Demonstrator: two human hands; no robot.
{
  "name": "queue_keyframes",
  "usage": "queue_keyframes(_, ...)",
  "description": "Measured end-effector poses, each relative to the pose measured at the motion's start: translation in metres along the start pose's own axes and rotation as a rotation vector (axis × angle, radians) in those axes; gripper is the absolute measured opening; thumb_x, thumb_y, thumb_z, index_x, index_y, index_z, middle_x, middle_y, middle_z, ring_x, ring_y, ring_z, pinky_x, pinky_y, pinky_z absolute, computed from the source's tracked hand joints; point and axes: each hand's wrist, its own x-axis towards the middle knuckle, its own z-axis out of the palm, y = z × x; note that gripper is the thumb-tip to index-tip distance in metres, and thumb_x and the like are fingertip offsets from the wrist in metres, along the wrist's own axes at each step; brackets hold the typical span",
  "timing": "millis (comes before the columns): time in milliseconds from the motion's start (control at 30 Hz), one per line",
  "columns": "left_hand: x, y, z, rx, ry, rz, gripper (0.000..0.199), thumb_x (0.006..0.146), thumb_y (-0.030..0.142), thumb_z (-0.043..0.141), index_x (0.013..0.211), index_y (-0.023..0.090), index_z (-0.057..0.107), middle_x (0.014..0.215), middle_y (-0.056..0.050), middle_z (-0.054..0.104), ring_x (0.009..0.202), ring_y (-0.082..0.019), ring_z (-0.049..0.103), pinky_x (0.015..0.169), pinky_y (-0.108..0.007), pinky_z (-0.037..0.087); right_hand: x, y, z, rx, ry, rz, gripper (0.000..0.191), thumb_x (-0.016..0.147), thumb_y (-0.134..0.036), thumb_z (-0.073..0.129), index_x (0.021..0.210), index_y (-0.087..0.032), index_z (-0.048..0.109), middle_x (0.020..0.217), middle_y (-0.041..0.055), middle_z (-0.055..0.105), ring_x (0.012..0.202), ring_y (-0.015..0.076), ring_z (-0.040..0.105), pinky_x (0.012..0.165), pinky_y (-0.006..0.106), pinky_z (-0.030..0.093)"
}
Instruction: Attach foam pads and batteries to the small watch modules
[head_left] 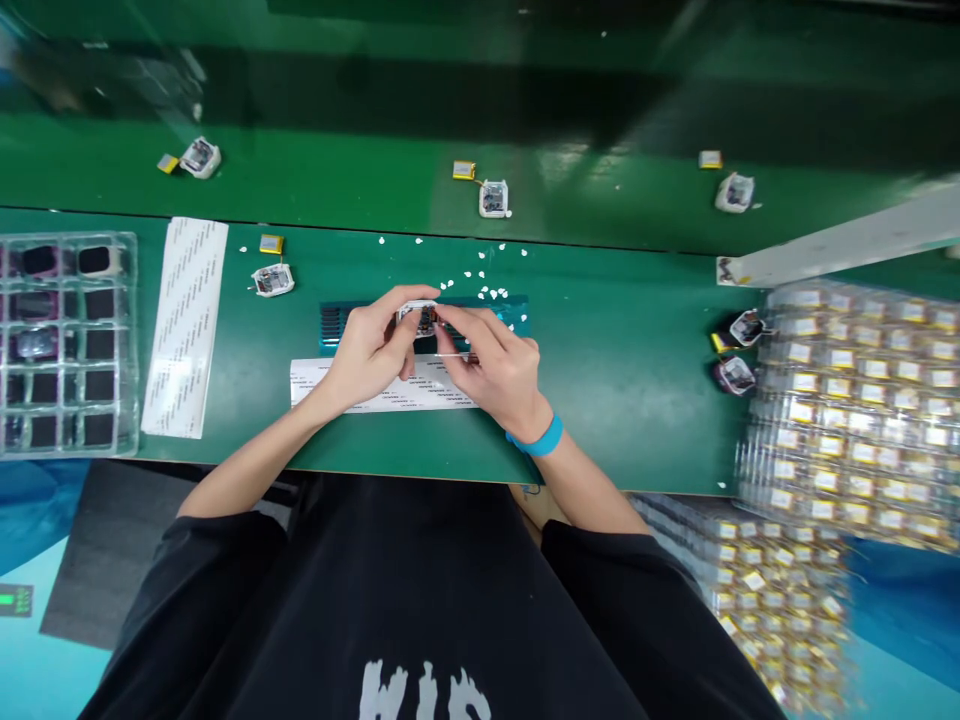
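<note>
In the head view, the left hand [375,350] holds a small open white case [427,318], with its parts visible, above the middle of the green bench [622,370]. The right hand [501,368] is narrow, its fingertips at the right side of this case. A thin pale stick [452,355] shows near its thumb, but I cannot tell if the fingers grip it.

I judge that the step in hand is fine work on the inside of the case. From here, the move calls for a steady left hold and only light pressure from my right fingers, because the parts look delicate.

About writing: the white strip [307,375] under the hands and the white sheets [184,330] at the left carry small, dark, repeated print, probably a brand mark, but I cannot read it surely. On the black shirt [450,560] there are big white letters [426,690], perhaps "WIS", cut by the lower edge. On the yellow-edged battery [271,243] I can read no label.
</note>
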Motion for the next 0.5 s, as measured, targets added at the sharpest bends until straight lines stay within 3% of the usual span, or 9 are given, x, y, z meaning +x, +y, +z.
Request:
queue_keyframes(233,-0.0023,0.0021,0.0014,0.108,0.023,0.018,0.028,0.104,0.022,0.051,0.126,0.021,0.069,0.047,0.01,0.056,0.038,-0.014,0.055,0.05,-0.028,0.046,0.0,0.0007,0.0002,-0.006,-0.094,0.042,0.03,0.111,-0.03,0.053,0.124,-0.023,0.078,0.111,0.0058,0.085,0.092,0.0164,0.081,0.074,0.026,0.066)
queue_keyframes(500,-0.0022,0.0024,0.0004,0.35,0.054,0.11,0.021,0.095,0.013,0.057,0.109,0.021,0.07,0.053,0.008,0.053,0.042,-0.012,0.048,0.05,-0.027,0.038,-0.0021,0.0053,-0.0046,0.032,-0.2,0.006,0.031,0.108,-0.018,0.051,0.123,-0.023,0.078,0.111,0.003,0.083,0.089,0.0141,0.078,0.061,0.024,0.058)
